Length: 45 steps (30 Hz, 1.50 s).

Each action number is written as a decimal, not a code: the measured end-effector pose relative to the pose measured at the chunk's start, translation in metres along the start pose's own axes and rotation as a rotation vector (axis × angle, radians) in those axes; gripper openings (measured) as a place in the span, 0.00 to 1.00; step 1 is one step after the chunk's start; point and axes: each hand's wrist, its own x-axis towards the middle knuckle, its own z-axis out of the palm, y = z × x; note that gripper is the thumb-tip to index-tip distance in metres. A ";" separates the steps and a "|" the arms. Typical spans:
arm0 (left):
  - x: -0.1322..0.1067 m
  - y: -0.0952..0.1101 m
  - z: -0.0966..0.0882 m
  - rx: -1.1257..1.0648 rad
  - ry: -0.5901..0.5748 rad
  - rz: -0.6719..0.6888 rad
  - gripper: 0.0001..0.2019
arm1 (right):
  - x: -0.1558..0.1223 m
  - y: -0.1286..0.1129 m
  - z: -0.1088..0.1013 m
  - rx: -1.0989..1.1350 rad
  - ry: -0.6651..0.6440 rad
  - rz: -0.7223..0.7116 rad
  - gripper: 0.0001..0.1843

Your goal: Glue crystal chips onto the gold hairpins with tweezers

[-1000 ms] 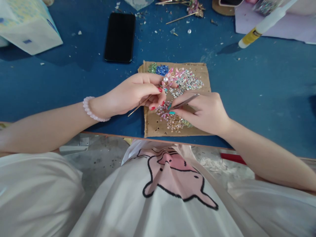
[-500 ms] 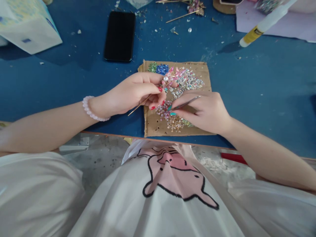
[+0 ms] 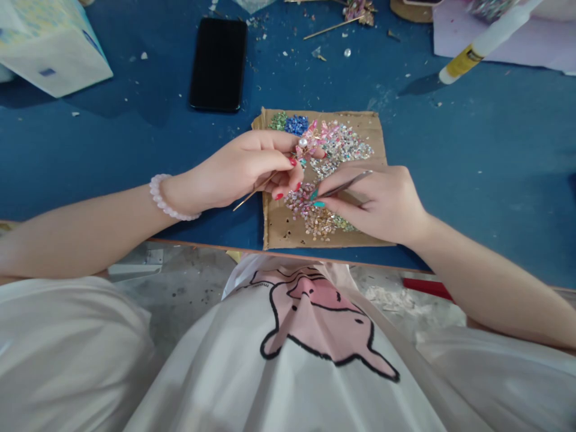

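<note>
My left hand (image 3: 265,165) is closed on a hairpin (image 3: 245,200) with a thin gold stem. Its pink flower head (image 3: 314,139), with a white pearl, rises past my fingertips. My right hand (image 3: 378,201) pinches metal tweezers (image 3: 346,183), their tips low over a heap of pink rhinestones (image 3: 300,201). Whether the tips grip a stone is too small to tell. Under both hands lies a cardboard sheet (image 3: 279,231). It also bears silver rhinestones (image 3: 348,147), peach ones (image 3: 319,225), blue ones (image 3: 297,125) and green ones (image 3: 278,121).
A black phone (image 3: 219,65) lies beyond my left hand, with a tissue box (image 3: 63,54) at the far left. A white and yellow glue tube (image 3: 472,54) is at the upper right. Another gold stem (image 3: 332,28) and a loose pearl (image 3: 347,53) lie at the back of the blue table (image 3: 486,150).
My right hand has shifted slightly to the right with the tweezers. My left hand and the hairpin have stayed almost still.
</note>
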 end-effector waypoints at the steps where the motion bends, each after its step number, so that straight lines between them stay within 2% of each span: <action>1: 0.000 0.000 0.000 -0.001 0.001 -0.001 0.20 | 0.000 0.000 0.000 -0.004 -0.004 -0.001 0.05; 12: -0.001 0.000 -0.001 -0.003 -0.006 -0.006 0.21 | 0.000 -0.002 0.000 0.028 -0.061 -0.002 0.08; 23: 0.000 0.000 -0.001 0.010 -0.008 -0.006 0.21 | 0.002 -0.002 0.000 0.081 -0.041 -0.068 0.07; 28: -0.001 0.000 -0.001 -0.009 -0.009 0.000 0.19 | 0.002 -0.003 -0.001 0.055 -0.047 -0.052 0.07; 38: 0.000 -0.002 -0.001 -0.021 -0.014 0.008 0.17 | 0.000 0.002 0.000 -0.042 -0.030 -0.035 0.06; 45: 0.000 -0.003 -0.002 -0.026 -0.016 0.006 0.16 | 0.000 0.003 0.003 -0.085 0.057 0.001 0.04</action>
